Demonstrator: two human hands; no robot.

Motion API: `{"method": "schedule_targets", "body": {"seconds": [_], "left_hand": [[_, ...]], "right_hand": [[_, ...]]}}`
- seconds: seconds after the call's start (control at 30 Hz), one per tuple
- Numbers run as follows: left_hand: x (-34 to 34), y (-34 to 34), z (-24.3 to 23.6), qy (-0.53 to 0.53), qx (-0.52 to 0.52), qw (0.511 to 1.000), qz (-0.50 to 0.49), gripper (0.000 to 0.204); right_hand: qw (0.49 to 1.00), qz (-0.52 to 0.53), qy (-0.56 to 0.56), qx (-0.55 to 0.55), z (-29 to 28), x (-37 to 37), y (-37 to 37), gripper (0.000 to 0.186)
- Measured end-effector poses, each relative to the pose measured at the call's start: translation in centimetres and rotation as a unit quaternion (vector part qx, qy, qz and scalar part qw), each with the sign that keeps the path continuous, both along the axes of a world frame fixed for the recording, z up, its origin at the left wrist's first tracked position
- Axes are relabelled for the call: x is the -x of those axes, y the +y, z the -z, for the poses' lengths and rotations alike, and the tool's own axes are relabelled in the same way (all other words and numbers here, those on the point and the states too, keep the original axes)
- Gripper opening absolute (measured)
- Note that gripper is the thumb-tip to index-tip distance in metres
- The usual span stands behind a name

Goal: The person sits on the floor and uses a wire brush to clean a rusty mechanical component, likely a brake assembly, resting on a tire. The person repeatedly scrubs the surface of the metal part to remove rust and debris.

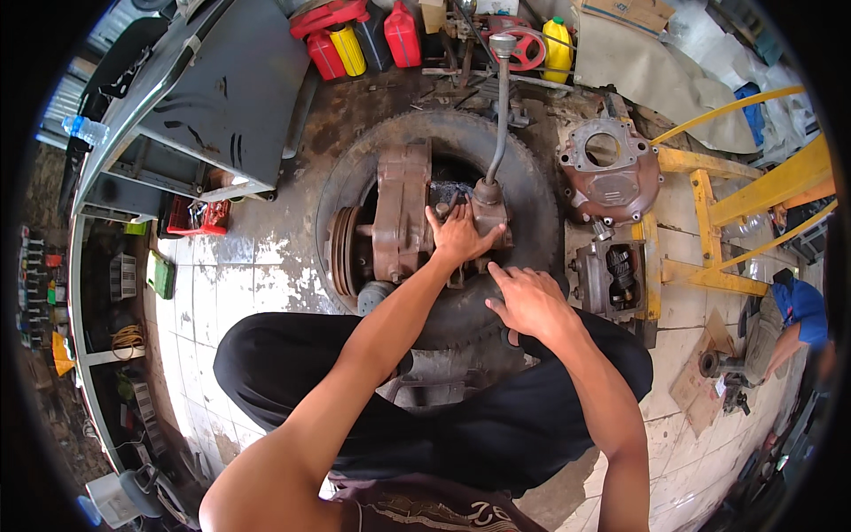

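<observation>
A rusty gearbox housing [401,208] with a ribbed pulley [345,251] at its left rests on a large tyre [355,151] between my legs. A tall gear lever [500,106] rises from its right part. My left hand [456,232] lies on the housing just below the lever's base, fingers spread, fingertips beside some small fittings whose detail I cannot make out. My right hand [527,297] is lower right, at the housing's edge, with fingers apart and the index finger at or near a small fitting. I cannot tell whether that finger touches it.
A round casting [607,182] and an opened gear casing [603,279] stand right, beside a yellow steel frame [736,195]. A grey metal bench [213,89] is left, red and yellow jerrycans [403,35] at the back. A co-worker's blue-clothed arm [798,310] shows at the far right.
</observation>
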State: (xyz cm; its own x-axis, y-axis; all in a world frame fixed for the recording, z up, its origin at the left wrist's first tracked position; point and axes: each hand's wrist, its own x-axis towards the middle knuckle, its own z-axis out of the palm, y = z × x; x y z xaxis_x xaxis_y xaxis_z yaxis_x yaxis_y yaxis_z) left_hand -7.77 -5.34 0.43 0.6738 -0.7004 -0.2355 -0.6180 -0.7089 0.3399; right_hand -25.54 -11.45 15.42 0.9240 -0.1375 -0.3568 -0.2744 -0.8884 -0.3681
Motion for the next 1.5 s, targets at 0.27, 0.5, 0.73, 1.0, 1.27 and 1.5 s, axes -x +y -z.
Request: {"method": "schedule_targets", "body": {"seconds": [0.27, 0.5, 0.73, 1.0, 1.27, 1.5], "left_hand": [[1.8, 1.2, 0.2, -0.002, -0.027, 1.0, 0.016, 0.116], [3.3, 2.8, 0.2, -0.006, 0.016, 0.999, 0.034, 0.122], [2.1, 1.3, 0.2, 0.034, 0.033, 0.999, 0.004, 0.118], [0.2, -0.5, -0.6, 0.039, -0.044, 0.998, -0.015, 0.119], [0.2, -0.3, -0.9, 0.083, -0.028, 0.995, -0.041, 0.12], [2.2, 1.0, -0.2, 0.049, 0.002, 0.998, -0.033, 0.12]], "right_hand": [[1.0, 0.002, 0.016, 0.007, 0.1, -0.2, -0.5, 0.062], [0.999, -0.011, 0.005, 0.04, 1.4, 0.5, -0.2, 0.06], [1.0, -0.001, -0.005, 0.025, 1.5, 0.9, -0.3, 0.061], [1.0, -0.005, -0.009, 0.023, 2.0, 0.7, 0.0, 0.061], [1.0, 0.001, 0.012, 0.027, 1.6, 1.1, -0.2, 0.061], [0.999, -0.005, 0.033, 0.009, 1.6, 2.2, -0.5, 0.062]]}}
